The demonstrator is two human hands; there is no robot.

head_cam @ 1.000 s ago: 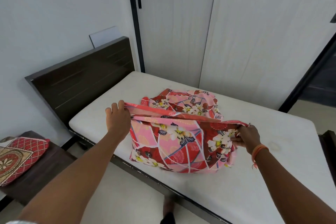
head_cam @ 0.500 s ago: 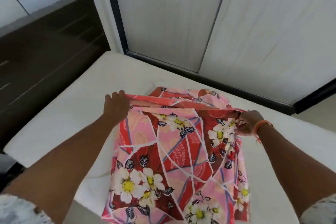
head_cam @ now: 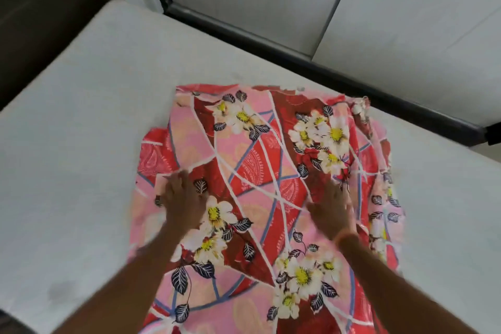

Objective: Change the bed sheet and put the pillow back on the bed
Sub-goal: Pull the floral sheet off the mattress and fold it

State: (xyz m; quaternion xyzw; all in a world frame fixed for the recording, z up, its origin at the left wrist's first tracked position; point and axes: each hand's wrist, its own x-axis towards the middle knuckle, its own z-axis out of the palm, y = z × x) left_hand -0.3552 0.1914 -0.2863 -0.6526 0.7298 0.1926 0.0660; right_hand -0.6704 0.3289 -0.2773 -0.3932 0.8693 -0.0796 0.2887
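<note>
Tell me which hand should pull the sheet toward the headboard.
Probably left: the left hand lies flat on the sheet nearer the headboard; the right hand lies farther away.

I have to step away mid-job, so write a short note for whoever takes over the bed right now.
Left hand: flat, fingers spread, pressing on the sheet.
Right hand: flat on the sheet too, holding nothing.
The flowered sheet lies partly unfolded in the middle of the bare mattress, its near end hanging toward you.
Done: the sheet is on the bed.
Left: spread it over the whole mattress, then bring the pillow, which is out of view.
</note>
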